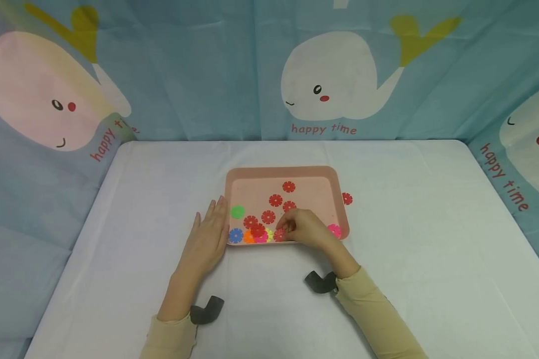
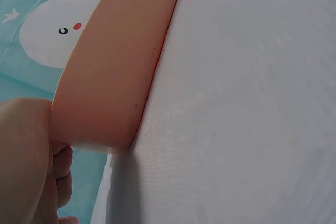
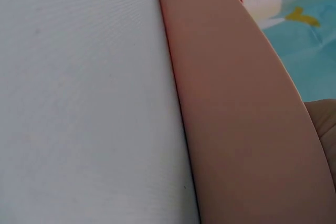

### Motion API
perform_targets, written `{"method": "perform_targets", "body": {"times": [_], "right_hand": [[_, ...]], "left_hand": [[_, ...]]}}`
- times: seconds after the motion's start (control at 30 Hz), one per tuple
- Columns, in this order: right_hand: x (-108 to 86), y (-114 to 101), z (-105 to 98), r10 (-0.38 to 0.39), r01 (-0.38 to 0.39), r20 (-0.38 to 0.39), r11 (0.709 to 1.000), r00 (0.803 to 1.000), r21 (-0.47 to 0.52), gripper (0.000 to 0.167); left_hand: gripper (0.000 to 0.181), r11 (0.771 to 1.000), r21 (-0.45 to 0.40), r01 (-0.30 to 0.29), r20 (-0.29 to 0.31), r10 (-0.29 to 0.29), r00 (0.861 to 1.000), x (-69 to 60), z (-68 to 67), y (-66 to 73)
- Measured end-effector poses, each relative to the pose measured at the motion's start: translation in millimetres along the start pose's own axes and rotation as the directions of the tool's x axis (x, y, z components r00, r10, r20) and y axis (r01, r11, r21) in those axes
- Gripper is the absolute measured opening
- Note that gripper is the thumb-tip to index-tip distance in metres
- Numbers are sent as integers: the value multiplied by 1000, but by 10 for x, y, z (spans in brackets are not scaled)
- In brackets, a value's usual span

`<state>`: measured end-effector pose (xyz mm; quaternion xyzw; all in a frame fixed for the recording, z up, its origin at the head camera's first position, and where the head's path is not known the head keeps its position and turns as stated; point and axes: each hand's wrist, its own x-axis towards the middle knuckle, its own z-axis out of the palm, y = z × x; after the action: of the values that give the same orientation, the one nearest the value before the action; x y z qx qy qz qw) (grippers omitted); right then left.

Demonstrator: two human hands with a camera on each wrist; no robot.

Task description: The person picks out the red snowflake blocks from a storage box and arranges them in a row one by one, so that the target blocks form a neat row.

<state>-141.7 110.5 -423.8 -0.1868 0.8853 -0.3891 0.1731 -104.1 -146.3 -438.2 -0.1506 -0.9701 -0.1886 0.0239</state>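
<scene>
A shallow pink tray (image 1: 278,172) holds several notched plastic discs. My left hand (image 1: 205,244) lies along the tray's left side with its fingers straight. In the left wrist view, that hand (image 2: 26,156) is against the tray's corner. Over the front rim, my right hand (image 1: 306,228) reaches in and pinches a red notched disc (image 1: 279,235) near the front wall. Left of it, a red disc (image 1: 258,230) overlaps pink, orange and yellow ones. The right wrist view shows mostly the tray's outer wall (image 3: 236,103), with only a bit of the hand at the edge.
Inside the tray are a green disc (image 1: 237,212), a blue disc (image 1: 235,236), a pink disc (image 1: 334,230) and several more red ones. One red disc (image 1: 347,198) lies outside, by the right wall. A white cloth (image 1: 431,224) covers the table; a whale-print curtain (image 1: 206,75) hangs behind.
</scene>
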Motion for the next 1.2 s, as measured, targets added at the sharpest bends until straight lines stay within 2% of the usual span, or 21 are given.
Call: {"method": "perform_targets", "body": {"times": [0.5, 0.67, 0.83, 1.03, 1.2], "right_hand": [[11, 102, -13, -44, 41, 23, 992, 999, 118, 8], [15, 106, -14, -17, 14, 21, 987, 1000, 158, 7], [12, 111, -31, 33, -29, -15, 979, 999, 201, 7], [-30, 105, -105, 41, -16, -92, 968, 995, 249, 6], [-59, 102, -182, 43, -9, -105, 951, 994, 309, 9]], "left_hand": [[60, 1000, -1, 4, -3, -4, 1000, -4, 8, -7], [60, 1000, -13, 7, -5, -8, 1000, -8, 24, -8], [59, 1000, -17, 15, 13, -14, 1000, -9, 56, -9], [59, 1000, -23, 9, -2, -9, 1000, -26, 37, 0], [60, 1000, -17, 14, -3, -14, 1000, -19, 19, -12]]}}
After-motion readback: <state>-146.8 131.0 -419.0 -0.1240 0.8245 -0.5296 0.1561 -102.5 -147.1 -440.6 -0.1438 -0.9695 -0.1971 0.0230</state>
